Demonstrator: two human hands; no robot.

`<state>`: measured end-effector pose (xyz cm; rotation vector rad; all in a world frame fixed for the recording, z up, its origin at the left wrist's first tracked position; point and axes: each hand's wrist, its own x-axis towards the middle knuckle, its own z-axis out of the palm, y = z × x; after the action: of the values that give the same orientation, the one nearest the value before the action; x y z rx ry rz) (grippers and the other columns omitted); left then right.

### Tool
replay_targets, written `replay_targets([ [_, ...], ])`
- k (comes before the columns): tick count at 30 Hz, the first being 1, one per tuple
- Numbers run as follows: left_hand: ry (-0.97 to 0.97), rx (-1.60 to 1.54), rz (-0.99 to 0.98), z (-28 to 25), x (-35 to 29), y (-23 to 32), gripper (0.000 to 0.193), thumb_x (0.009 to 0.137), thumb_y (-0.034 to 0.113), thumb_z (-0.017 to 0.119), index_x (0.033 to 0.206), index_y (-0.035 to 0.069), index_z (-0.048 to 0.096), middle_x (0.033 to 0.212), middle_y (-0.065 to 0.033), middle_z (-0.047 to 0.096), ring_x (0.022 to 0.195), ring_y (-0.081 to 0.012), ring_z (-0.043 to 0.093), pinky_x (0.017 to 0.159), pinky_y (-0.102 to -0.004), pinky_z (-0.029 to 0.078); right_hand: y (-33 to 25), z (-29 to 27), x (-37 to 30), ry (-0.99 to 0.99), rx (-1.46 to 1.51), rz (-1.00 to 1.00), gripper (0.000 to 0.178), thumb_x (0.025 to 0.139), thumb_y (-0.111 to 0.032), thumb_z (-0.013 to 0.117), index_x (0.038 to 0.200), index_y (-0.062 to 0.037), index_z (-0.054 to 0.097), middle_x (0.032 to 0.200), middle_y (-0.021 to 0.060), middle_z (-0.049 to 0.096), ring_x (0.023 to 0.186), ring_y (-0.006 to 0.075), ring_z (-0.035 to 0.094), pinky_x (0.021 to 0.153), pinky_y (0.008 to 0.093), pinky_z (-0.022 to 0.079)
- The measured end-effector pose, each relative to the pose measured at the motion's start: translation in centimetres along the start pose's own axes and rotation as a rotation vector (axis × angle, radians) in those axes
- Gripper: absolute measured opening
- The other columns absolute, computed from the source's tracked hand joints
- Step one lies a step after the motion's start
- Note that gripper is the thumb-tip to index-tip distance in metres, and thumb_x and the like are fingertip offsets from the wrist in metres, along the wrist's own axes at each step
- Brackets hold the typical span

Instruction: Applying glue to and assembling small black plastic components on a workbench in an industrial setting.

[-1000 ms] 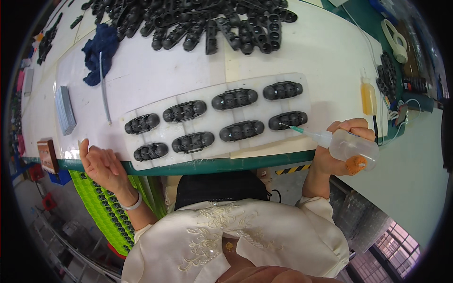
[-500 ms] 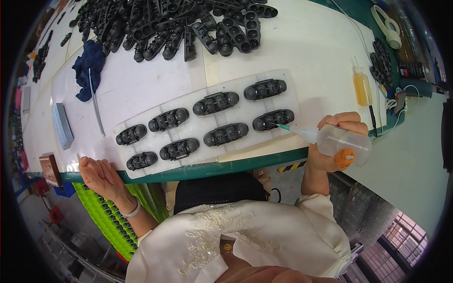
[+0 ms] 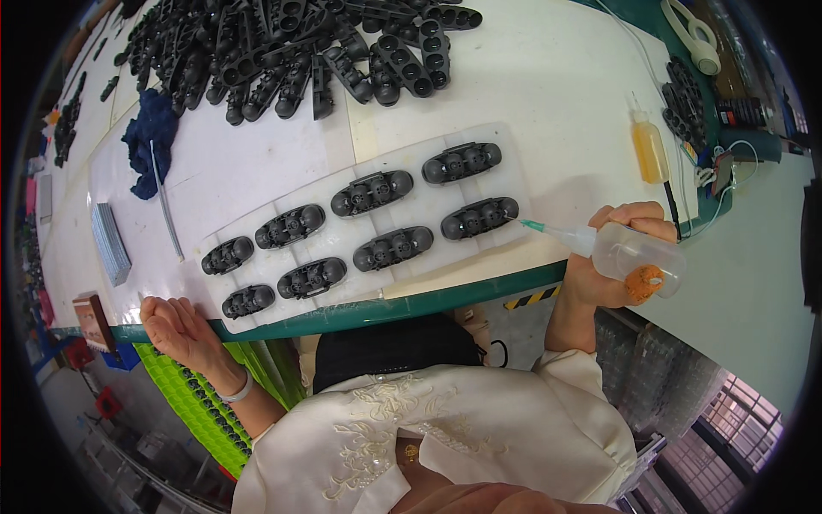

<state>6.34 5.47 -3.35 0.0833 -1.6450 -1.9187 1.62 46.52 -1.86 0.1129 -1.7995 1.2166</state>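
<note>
My right hand (image 3: 591, 276) is wrapped round a clear squeeze bottle (image 3: 629, 248) that has a white cone, a green needle tip and an orange patch on its base. The needle points left, its end at the right end of a black three-domed plastic part (image 3: 479, 219). That part lies in the near row of a pale tray (image 3: 342, 236) holding several alike in two rows. Whether liquid comes out is too small to see. At the table's left front edge, my left hand (image 3: 181, 332) has its fingers curled in; what they hold, if anything, I cannot make out.
A heap of black parts (image 3: 282, 60) covers the far side. To the left lie a dark blue cloth (image 3: 151, 128), a thin rod (image 3: 167, 206) and a grey-blue ridged block (image 3: 112, 244). An amber bottle (image 3: 651, 152), cables and white headphones (image 3: 695, 38) are at right.
The needle has moved from the middle of the near-row right part to its right end, with the bottle drawn slightly rightward. The whole view has shifted a little; my left hand stays curled.
</note>
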Motion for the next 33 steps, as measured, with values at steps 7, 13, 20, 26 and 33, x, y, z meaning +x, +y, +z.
replay_targets([
  [7, 0.007, 0.012, 0.006, 0.2, 0.1, 0.0, 0.030, 0.088, 0.027, 0.050, 0.098, -0.001, 0.051, 0.055, 0.0053, 0.025, 0.044, -0.0020, 0.020, 0.041, -0.0179, 0.017, -0.2, -0.1, 0.3, -0.161, -0.002, 0.026, 0.031, 0.080, -0.030, 0.041, 0.083, 0.0001, 0.039, 0.077, 0.0150, 0.045, 0.050, 0.0116, 0.038, 0.038, 0.0209, 0.034],
  [13, -0.005, 0.015, 0.001, 0.1, 0.1, 0.1, 0.031, 0.087, 0.029, 0.051, 0.097, 0.000, 0.051, 0.055, 0.0049, 0.023, 0.044, -0.0023, 0.019, 0.041, -0.0178, 0.017, -0.3, -0.2, 0.3, -0.183, -0.031, 0.025, 0.029, 0.081, -0.029, 0.042, 0.083, 0.0000, 0.038, 0.077, 0.0150, 0.045, 0.051, 0.0120, 0.039, 0.039, 0.0217, 0.035],
  [20, -0.067, 0.778, 0.326, 6.2, -1.5, 4.7, 0.041, 0.072, 0.016, 0.065, 0.105, -0.005, 0.050, 0.073, -0.0037, 0.047, 0.069, -0.0116, 0.043, 0.065, -0.0234, 0.036, 0.5, -1.6, 0.6, 0.074, 0.406, 0.281, 0.055, 0.076, -0.045, 0.059, 0.101, 0.0009, 0.041, 0.095, 0.0181, 0.052, 0.071, 0.0165, 0.051, 0.063, 0.0250, 0.047],
  [26, -0.951, 0.832, 0.347, 19.2, -2.1, 5.9, 0.052, 0.059, 0.013, 0.074, 0.104, -0.001, 0.053, 0.095, -0.0111, 0.054, 0.087, -0.0285, 0.048, 0.077, -0.0358, 0.041, 2.4, -1.2, 4.1, -0.174, 0.368, 0.206, 0.074, 0.072, -0.054, 0.059, 0.119, -0.0032, 0.034, 0.128, 0.0229, 0.033, 0.098, 0.0294, 0.054, 0.083, 0.0416, 0.044],
  [33, -1.037, 0.808, 0.348, 23.6, -4.1, 3.1, 0.049, 0.063, 0.006, 0.068, 0.107, -0.002, 0.049, 0.096, -0.0136, 0.053, 0.087, -0.0294, 0.049, 0.076, -0.0362, 0.042, 5.2, 1.1, 8.6, -0.228, 0.301, 0.357, 0.043, 0.081, -0.017, 0.056, 0.112, -0.0035, 0.031, 0.120, 0.0174, 0.037, 0.100, 0.0268, 0.052, 0.083, 0.0348, 0.044],
])
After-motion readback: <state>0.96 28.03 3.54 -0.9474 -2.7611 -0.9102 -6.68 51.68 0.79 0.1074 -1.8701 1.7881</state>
